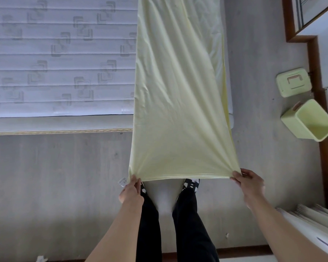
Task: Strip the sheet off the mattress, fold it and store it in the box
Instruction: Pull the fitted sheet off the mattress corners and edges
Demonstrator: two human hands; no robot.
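1. The pale yellow sheet (178,95) is seen folded into a long strip, stretched from the right part of the mattress (61,57) out over the floor (55,186) to the person.
2. Its near left corner is pinched between thumb and fingers of the left hand (131,191); a small white label (122,181) hangs just beside that corner.
3. Its near right corner is pinched by the right hand (251,183), with the fingers curled over the hem.
4. The near hem is held taut between the two hands, above the person's feet.
5. The quilted grey mattress is bared on the left, and its near edge runs across the view.
6. Grey wood-look floor is shown in front of the mattress and along its right side.
7. A light green box (309,120) lies tipped with its opening showing, near the brown skirting board (318,87), well apart from the sheet.
8. Its lid (293,82) is laid separately, just beyond the box.
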